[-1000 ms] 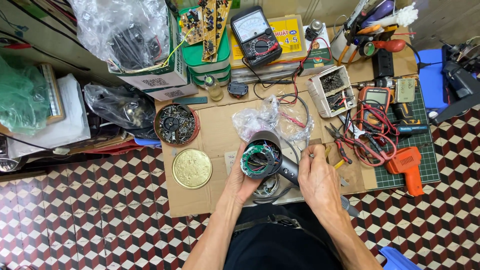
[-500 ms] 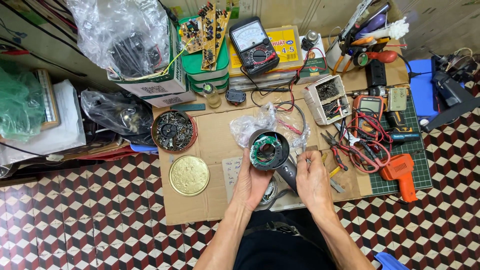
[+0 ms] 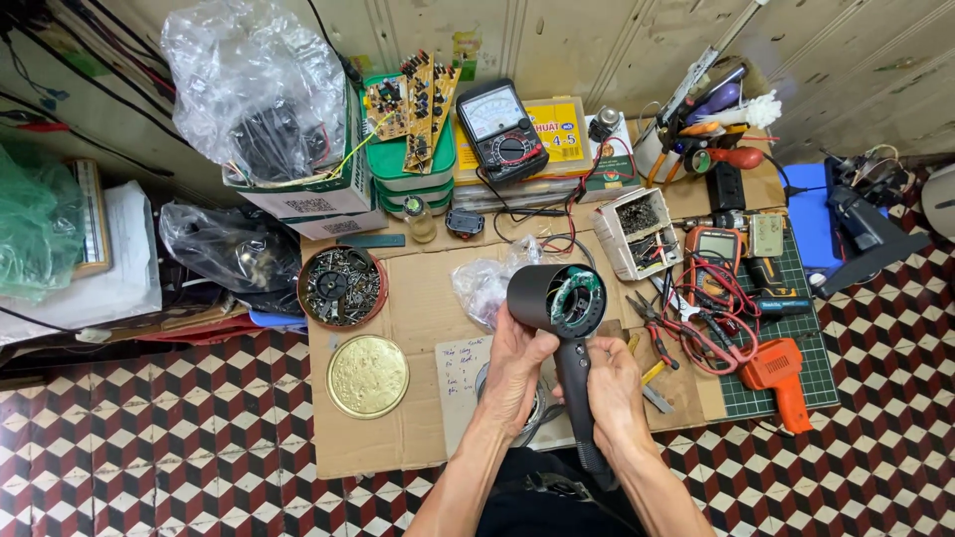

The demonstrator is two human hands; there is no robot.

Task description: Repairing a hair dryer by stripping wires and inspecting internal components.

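Observation:
A dark grey hair dryer [image 3: 553, 296] with an open barrel end, showing a green circuit board inside, is held above a sheet of cardboard [image 3: 418, 308]. My left hand [image 3: 515, 360] grips the underside of the barrel. My right hand [image 3: 613, 386] wraps around the dryer's handle [image 3: 575, 380], which points down toward me. A crumpled clear plastic bag [image 3: 483, 284] lies just left of the barrel.
A round tin of screws [image 3: 342, 286] and its gold lid [image 3: 368, 376] lie at the left. A white parts box [image 3: 643, 231], pliers [image 3: 649, 320], multimeters with red leads [image 3: 714, 261], an orange tool [image 3: 780, 376] and a green cutting mat [image 3: 808, 328] sit at the right. Boxes, circuit boards and an analog meter [image 3: 501, 133] line the back.
The hair dryer has been turned and raised: its barrel now points up and right with the handle toward me. My right hand has shifted onto the handle.

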